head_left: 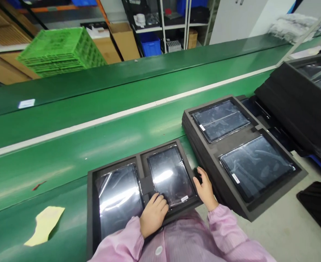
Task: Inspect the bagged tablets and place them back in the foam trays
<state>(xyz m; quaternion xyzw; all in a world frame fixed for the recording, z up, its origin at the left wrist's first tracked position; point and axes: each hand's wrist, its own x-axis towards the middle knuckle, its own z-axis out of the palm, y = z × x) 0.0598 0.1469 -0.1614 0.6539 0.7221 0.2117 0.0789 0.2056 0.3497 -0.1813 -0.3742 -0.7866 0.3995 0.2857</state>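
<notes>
In the head view, a black foam tray lies on the green desk, right in front of the person. Its two recesses each bear a dark glossy panel: the left panel and the right panel, which has a white label near its lower edge. A foam divider stands between them, presumably so that the panels cannot slide or knock together. Just to the right, a stack of trays sits at an angle, with two more panels, an upper panel and a lower panel, face up in its top layer; the matching foam shapes probably let the trays pile without pressing on the glass. A scrap of yellow paper lies left of the front tray.

The left hand is over the lower left corner of the right panel, by the divider, fingers loosely bent and close together. Its thumb is hidden, so I cannot tell whether it grips an edge. The right hand is beside the tray's right rim, thumb and fingers apart, with nothing held; whether the thumb touches the foam is unclear.
</notes>
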